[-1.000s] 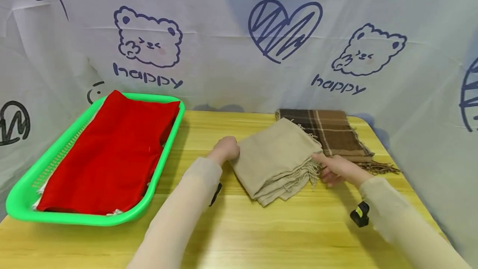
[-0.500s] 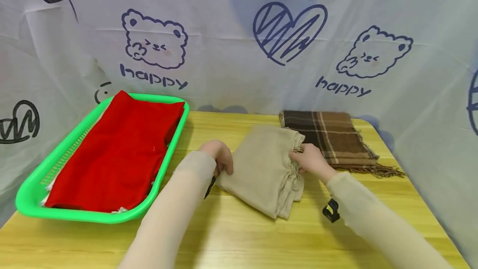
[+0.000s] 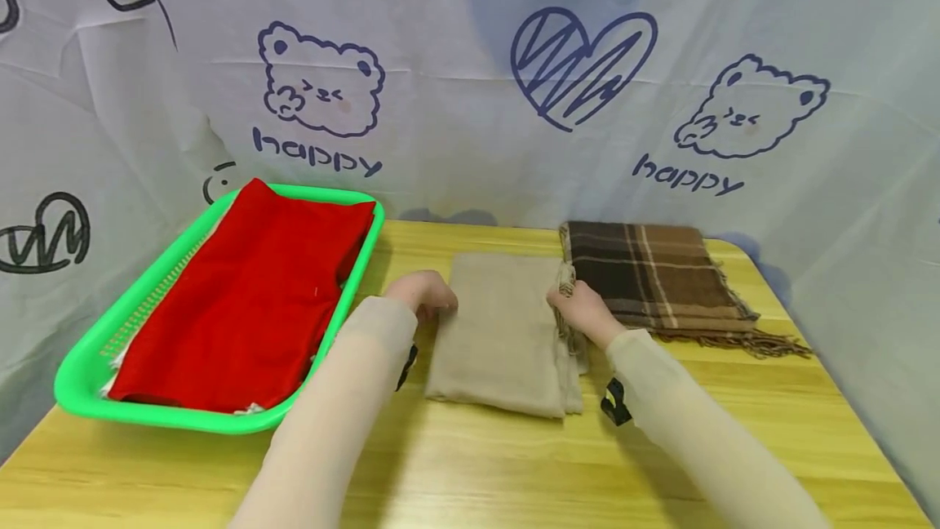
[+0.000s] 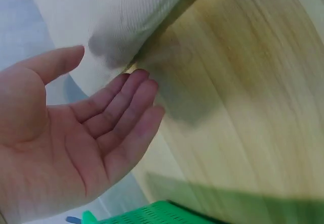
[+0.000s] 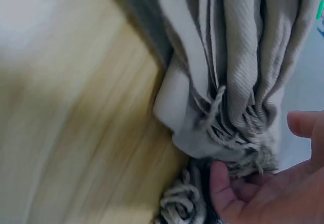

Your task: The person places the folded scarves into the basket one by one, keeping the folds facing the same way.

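Note:
A folded beige scarf lies on the wooden table between the two hands, its fringed edge to the right. In the head view my left hand is at its left edge. The left wrist view shows that hand with fingers relaxed and thumb apart, beside the scarf. My right hand touches the fringed edge. In the right wrist view its fingers lie at the fringe of the layered scarf, and the thumb stands slightly off the fabric.
A green basket holding folded red cloth stands on the left. A folded brown plaid scarf with fringe lies at the back right of the table. A white printed curtain hangs behind.
The beige scarf has turned and shifted left, so it now lies squarer to the table. Both hands moved left with it, the right hand farther. The head view has swung slightly left.

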A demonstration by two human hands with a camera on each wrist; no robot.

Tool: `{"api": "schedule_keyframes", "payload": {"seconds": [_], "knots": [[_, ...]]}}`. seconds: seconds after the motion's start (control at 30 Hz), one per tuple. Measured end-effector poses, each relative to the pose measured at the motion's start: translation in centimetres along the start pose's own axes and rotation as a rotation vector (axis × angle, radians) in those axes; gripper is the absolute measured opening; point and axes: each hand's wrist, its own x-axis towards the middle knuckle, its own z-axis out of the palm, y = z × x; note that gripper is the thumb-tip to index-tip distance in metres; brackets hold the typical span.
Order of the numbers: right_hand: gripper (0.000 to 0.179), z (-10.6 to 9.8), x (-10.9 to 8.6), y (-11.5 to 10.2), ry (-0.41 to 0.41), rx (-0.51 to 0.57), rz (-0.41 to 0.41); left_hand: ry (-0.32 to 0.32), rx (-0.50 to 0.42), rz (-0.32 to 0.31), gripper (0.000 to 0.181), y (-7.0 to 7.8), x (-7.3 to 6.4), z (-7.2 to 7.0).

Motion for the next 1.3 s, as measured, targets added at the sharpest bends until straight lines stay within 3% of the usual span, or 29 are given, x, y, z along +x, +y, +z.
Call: {"api": "schedule_keyframes", "payload": {"seconds": [0.07, 0.2, 0.4, 0.47, 0.57, 0.63, 0.7, 0.77, 0.83, 0.93, 0.97, 1.03, 1.07, 1.1, 1.17, 1.23, 1.27, 1.3], "knots": [[0.062, 0.0, -0.5, 0.2, -0.049, -0.03, 0.005, 0.053, -0.037, 0.024, 0.026, -0.4, 0.0, 0.0], [0.048, 0.3, -1.1, 0.2, -0.114, -0.047, -0.018, 0.024, -0.126, 0.015, 0.022, -0.9, -0.1, 0.3], [0.04, 1.2, -1.1, 0.0, -0.068, 0.034, -0.008, -0.019, -0.246, 0.012, 0.03, -0.8, 0.3, 1.1], [0.036, 1.4, -1.0, -0.1, -0.046, 0.096, 0.016, -0.047, -0.268, 0.014, 0.033, -0.5, 0.3, 1.1], [0.022, 1.4, -0.8, -0.2, -0.04, 0.281, 0.069, -0.054, -0.28, 0.038, 0.033, 0.2, -0.9, 0.9], [0.015, 1.3, -0.9, -0.3, -0.042, 0.399, 0.098, -0.038, -0.266, 0.053, 0.032, 0.5, -1.0, 0.7], [0.019, 1.0, -1.0, -0.4, -0.039, 0.476, 0.117, -0.011, -0.247, 0.083, 0.029, 0.8, -0.8, 0.8], [0.022, 0.8, -1.2, -0.6, -0.017, 0.5, 0.115, -0.011, -0.249, 0.098, 0.025, -0.2, 3.9, 1.1], [0.028, 0.5, -1.4, -1.1, 0.001, 0.499, 0.096, -0.016, -0.252, 0.109, 0.02, -1.8, 10.6, 1.6], [0.03, 0.0, -1.8, -2.0, 0.02, 0.494, 0.07, -0.031, -0.264, 0.117, 0.02, -5.0, 22.5, 2.2], [0.031, -0.1, -1.8, -2.3, 0.021, 0.492, 0.064, -0.03, -0.266, 0.114, 0.022, -5.8, 25.4, 2.3], [0.032, -0.4, -2.0, -2.8, 0.016, 0.499, 0.058, -0.031, -0.261, 0.108, 0.024, -6.8, 29.2, 2.1], [0.033, -0.5, -2.0, -3.1, 0.014, 0.504, 0.058, -0.035, -0.264, 0.105, 0.025, -7.2, 30.2, 1.8], [0.034, -0.6, -2.1, -3.3, 0.015, 0.509, 0.061, -0.041, -0.273, 0.102, 0.024, -7.3, 30.6, 1.6], [0.037, -0.8, -2.2, -3.7, 0.011, 0.514, 0.06, -0.045, -0.278, 0.095, 0.025, -7.1, 29.3, 0.8], [0.039, -1.0, -2.3, -4.0, 0.005, 0.517, 0.058, -0.047, -0.28, 0.1, 0.025, -6.0, 25.1, -0.1], [0.04, -1.1, -2.3, -4.2, 0.005, 0.514, 0.054, -0.041, -0.28, 0.103, 0.025, -5.2, 22.3, -0.6], [0.04, -1.1, -2.3, -4.4, 0.005, 0.508, 0.051, -0.021, -0.264, 0.11, 0.026, -4.2, 18.5, -1.0]]}}
